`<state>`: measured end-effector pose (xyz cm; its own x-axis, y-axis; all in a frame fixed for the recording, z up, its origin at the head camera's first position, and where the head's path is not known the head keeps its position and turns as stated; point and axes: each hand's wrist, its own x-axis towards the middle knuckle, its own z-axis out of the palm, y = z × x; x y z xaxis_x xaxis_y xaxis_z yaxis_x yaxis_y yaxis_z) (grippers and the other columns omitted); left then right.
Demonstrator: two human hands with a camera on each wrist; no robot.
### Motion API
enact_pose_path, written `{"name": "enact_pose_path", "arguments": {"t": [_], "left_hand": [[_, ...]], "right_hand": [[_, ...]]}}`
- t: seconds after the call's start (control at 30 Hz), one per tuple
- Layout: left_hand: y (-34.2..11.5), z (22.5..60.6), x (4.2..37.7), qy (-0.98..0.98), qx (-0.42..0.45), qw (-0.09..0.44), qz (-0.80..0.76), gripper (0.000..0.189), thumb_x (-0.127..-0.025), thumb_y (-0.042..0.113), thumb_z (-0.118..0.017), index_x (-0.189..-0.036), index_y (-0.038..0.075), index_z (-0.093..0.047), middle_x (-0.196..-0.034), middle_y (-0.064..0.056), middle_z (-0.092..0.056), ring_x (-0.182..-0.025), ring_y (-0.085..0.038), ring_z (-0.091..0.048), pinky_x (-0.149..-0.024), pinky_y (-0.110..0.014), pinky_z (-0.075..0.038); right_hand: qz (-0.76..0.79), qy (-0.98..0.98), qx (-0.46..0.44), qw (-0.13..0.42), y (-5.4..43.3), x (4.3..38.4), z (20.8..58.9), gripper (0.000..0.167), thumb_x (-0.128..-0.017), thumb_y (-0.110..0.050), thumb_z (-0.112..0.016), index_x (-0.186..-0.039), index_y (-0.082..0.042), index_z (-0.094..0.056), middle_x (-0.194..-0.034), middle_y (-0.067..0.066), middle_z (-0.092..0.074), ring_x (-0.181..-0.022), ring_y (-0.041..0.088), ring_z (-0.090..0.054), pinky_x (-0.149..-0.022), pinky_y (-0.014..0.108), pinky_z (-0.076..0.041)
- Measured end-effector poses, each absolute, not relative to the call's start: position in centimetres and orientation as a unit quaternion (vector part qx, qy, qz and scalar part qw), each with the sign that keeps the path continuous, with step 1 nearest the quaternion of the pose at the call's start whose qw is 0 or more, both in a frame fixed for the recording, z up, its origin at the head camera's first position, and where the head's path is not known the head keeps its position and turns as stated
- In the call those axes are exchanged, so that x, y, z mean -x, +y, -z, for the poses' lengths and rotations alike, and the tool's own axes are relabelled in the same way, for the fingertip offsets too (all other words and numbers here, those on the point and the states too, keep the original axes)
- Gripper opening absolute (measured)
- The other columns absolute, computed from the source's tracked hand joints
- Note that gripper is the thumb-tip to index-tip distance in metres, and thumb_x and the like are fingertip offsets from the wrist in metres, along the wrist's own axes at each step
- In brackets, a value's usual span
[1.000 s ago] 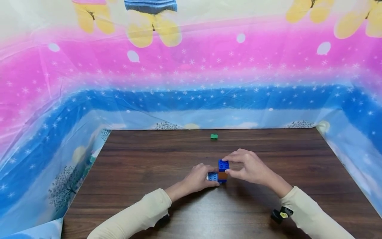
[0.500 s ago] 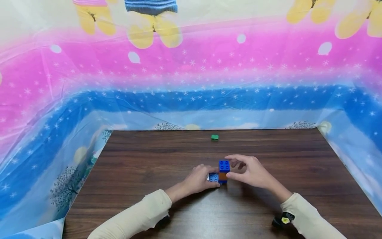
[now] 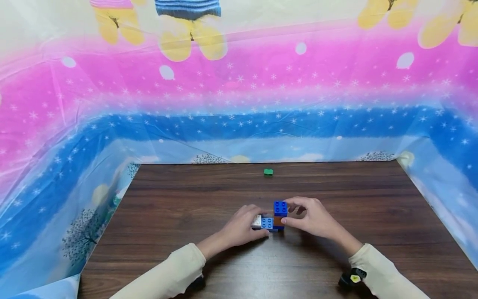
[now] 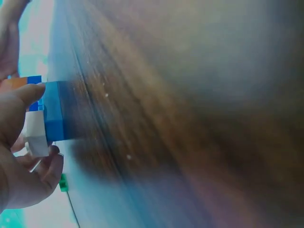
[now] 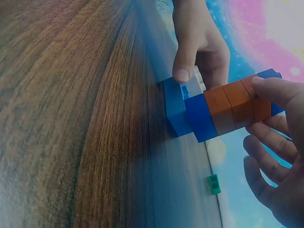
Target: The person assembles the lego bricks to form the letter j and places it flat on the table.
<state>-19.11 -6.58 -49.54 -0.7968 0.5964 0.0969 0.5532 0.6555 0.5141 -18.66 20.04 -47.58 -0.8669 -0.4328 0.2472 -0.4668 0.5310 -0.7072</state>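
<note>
A tower of bricks [image 5: 228, 111] stands on the right end of a light blue brick [image 3: 267, 223]. It has a dark blue brick [image 3: 280, 207] on top, orange bricks [image 5: 219, 111] in the middle and dark blue below. At the left end of the light blue brick sits a white brick [image 4: 36, 133]. My left hand [image 3: 240, 226] holds the light blue and white bricks from the left, thumb in front and fingers behind. My right hand [image 3: 311, 218] pinches the tower at its orange part, thumb on the near side and index finger behind.
A small green brick [image 3: 268, 172] lies near the far edge of the wooden table [image 3: 186, 195]. A patterned cloth [image 3: 239, 120] hangs behind the table and along its sides. A black device [image 3: 347, 280] is on the right wrist.
My left hand has slid a little to the left, uncovering the white brick. My right fingers have moved down from the top blue brick to the orange part.
</note>
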Motion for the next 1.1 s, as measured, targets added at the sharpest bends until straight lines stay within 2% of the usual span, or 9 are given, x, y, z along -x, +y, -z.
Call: {"name": "enact_pose_path", "arguments": {"t": [0.23,0.53,0.8,0.9,1.1], "left_hand": [[-8.2,48.8,18.1,0.911,-0.276,0.032,-0.304,0.058,-0.091,0.037,-0.078,-0.139,0.012,-0.059,-0.133,-0.003,-0.063,-0.124,-0.022,-0.057,-0.107,-0.048,-0.043],[-9.5,48.8,17.9,0.909,-0.276,0.014,-0.313,0.049,-0.091,0.034,-0.079,-0.133,0.012,-0.063,-0.12,0.0,-0.068,-0.105,-0.017,-0.062,-0.088,-0.04,-0.052],[-9.6,48.9,18.2,0.907,-0.3,-0.017,-0.295,0.035,-0.091,0.029,-0.079,-0.121,0.013,-0.071,-0.116,0.0,-0.073,-0.101,-0.017,-0.063,-0.085,-0.036,-0.053],[-9.7,48.9,18.3,0.909,-0.297,-0.013,-0.292,0.035,-0.091,0.03,-0.079,-0.121,0.015,-0.072,-0.115,0.001,-0.073,-0.097,-0.016,-0.062,-0.081,-0.035,-0.051],[-9.7,48.8,18.8,0.908,-0.295,0.006,-0.297,0.034,-0.093,0.031,-0.077,-0.123,0.014,-0.073,-0.119,0.0,-0.074,-0.1,-0.018,-0.064,-0.083,-0.036,-0.052]], "right_hand": [[-0.402,-0.881,-0.25,0.015,19.9,18.6,47.2,0.042,-0.087,-0.041,-0.081,-0.122,-0.019,-0.073,-0.105,-0.011,-0.072,-0.091,0.006,-0.065,-0.079,0.031,-0.056],[-0.393,-0.887,-0.241,0.006,19.9,18.5,47.1,0.046,-0.089,-0.042,-0.08,-0.125,-0.016,-0.072,-0.106,-0.009,-0.072,-0.092,0.007,-0.065,-0.08,0.031,-0.056],[-0.396,-0.887,-0.239,0.016,20.0,18.3,47.5,0.047,-0.089,-0.04,-0.08,-0.126,-0.013,-0.071,-0.102,-0.007,-0.071,-0.09,0.008,-0.065,-0.077,0.031,-0.056],[-0.403,-0.883,-0.239,0.016,19.9,18.3,47.6,0.045,-0.09,-0.039,-0.079,-0.125,-0.013,-0.071,-0.102,-0.008,-0.071,-0.091,0.008,-0.065,-0.077,0.032,-0.056],[-0.422,-0.877,-0.227,0.016,19.7,18.9,47.7,0.046,-0.091,-0.035,-0.078,-0.127,-0.008,-0.069,-0.098,-0.006,-0.072,-0.088,0.009,-0.066,-0.078,0.034,-0.057]]}}
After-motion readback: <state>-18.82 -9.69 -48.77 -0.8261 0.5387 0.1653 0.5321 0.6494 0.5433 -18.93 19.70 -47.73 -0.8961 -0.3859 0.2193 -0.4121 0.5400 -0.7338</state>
